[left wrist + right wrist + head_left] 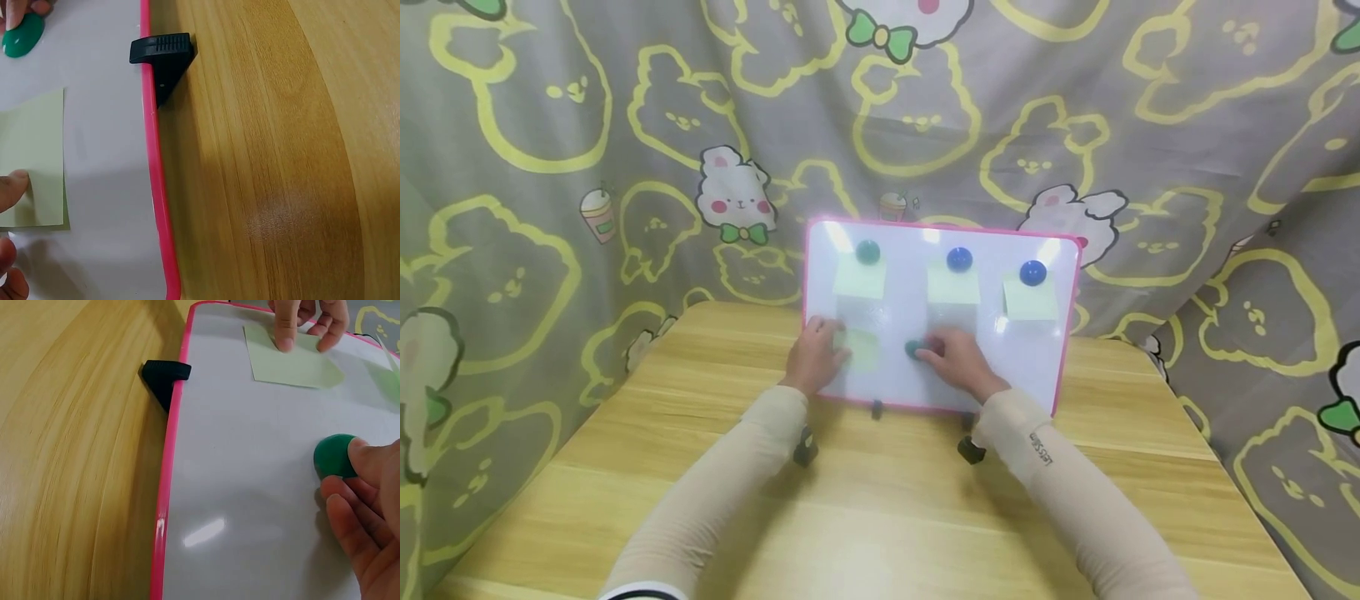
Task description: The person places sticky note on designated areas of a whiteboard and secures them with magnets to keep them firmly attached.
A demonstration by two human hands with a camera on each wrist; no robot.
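Note:
A whiteboard [895,375] with a pink frame stands tilted on a wooden table. My left hand [816,354] is at its lower left, the thumb pressing a pale green sticky note [862,352] against the surface. The other fingers sit around the note's left edge, as the right wrist view shows. To the right of that note, my right hand [958,358] pinches a round green magnet [333,456] between thumb and fingers, close against the board. The magnet also appears at the top of the left wrist view.
Higher on the board, a green magnet [868,252] and two blue magnets [959,259] hold up three more notes [953,285]. Black clips [164,50] grip the board's lower edge. Bare wooden table [865,508] lies in front, and a patterned curtain [647,150] hangs behind.

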